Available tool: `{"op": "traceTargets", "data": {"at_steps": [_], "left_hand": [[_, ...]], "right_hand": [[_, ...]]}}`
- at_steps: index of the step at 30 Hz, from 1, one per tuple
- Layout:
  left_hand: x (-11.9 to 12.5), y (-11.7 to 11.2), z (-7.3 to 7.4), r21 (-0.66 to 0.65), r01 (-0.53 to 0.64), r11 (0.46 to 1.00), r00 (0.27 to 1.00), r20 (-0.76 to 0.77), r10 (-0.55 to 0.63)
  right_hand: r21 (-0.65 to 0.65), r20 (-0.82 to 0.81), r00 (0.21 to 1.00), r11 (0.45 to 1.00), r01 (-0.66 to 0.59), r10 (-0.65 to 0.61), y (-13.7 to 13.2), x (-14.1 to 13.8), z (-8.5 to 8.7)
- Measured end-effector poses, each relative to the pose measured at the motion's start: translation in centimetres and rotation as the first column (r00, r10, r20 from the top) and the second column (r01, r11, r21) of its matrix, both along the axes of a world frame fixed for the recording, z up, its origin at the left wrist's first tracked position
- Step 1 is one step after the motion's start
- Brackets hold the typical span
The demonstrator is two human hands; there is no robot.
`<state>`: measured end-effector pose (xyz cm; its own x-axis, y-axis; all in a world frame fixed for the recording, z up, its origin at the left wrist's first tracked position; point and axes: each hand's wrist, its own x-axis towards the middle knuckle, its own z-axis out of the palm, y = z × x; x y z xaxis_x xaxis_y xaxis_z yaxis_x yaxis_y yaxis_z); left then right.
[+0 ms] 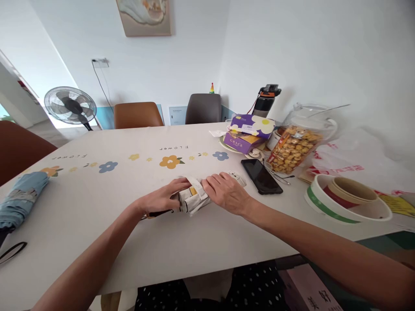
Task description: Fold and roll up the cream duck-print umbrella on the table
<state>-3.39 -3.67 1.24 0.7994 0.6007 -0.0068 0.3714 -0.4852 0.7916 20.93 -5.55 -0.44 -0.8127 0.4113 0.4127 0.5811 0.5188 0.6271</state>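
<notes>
A folded white umbrella (192, 204) with dark and yellow markings lies across the table in front of me. My left hand (164, 199) is closed around its left end, where a dark part shows below the fingers. My right hand (225, 193) grips the canopy further right, fingers bent over the folds. Between the two hands a white strap (195, 186) stands up from the fabric, its end near my right fingers. The umbrella's right tip (238, 178) sticks out beyond my right hand. My palms hide much of the umbrella.
Right of my hands lie a black phone (262, 176) and a cable. Beyond are tissue packs (249, 134), a dark bottle (266, 100), a jar of snacks (296, 144), and a white bowl (348, 209). A blue folded umbrella (24, 196) lies at left.
</notes>
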Motion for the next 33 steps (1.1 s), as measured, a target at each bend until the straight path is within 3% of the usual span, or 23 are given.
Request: {"op": "traceTargets", "data": {"at_steps": [3, 5, 16, 21, 25, 30, 33], "left_hand": [[-0.4, 0.3, 0.2, -0.202, -0.017, 0.979, 0.995, 0.092, 0.036], [-0.2, 0.1, 0.2, -0.24, -0.047, 0.97, 0.992, 0.105, 0.074], [-0.3, -0.7, 0.9, -0.104, -0.167, 0.98, 0.98, 0.093, 0.177], [0.1, -1.0, 1.2, -0.106, -0.136, 0.985, 0.991, -0.006, 0.136], [0.5, -0.8, 0.7, -0.165, -0.072, 0.984, 0.993, -0.108, 0.055], [1.2, -0.8, -0.1, -0.302, 0.014, 0.953, 1.0, -0.018, -0.02], [1.6, -1.1, -0.2, -0.254, 0.02, 0.967, 1.0, 0.012, -0.018]], "right_hand": [[0.041, -0.007, 0.999, 0.998, -0.051, 0.051, -0.1, -0.4, 0.4], [0.046, -0.013, 0.997, 0.997, -0.07, 0.07, -0.2, -0.7, 0.4], [0.024, 0.008, 0.999, 0.999, -0.047, 0.047, -0.1, -1.6, 0.8], [0.004, 0.035, 0.998, 0.999, -0.048, 0.048, -0.1, -1.8, 0.6], [-0.018, 0.009, 0.996, 0.996, -0.084, 0.084, -0.3, -2.0, 0.7], [0.001, -0.028, 0.989, 0.99, -0.143, 0.143, -0.8, -2.2, 1.3], [-0.05, 0.012, 0.995, 0.994, -0.101, 0.102, -1.3, -2.3, 1.6]]}}
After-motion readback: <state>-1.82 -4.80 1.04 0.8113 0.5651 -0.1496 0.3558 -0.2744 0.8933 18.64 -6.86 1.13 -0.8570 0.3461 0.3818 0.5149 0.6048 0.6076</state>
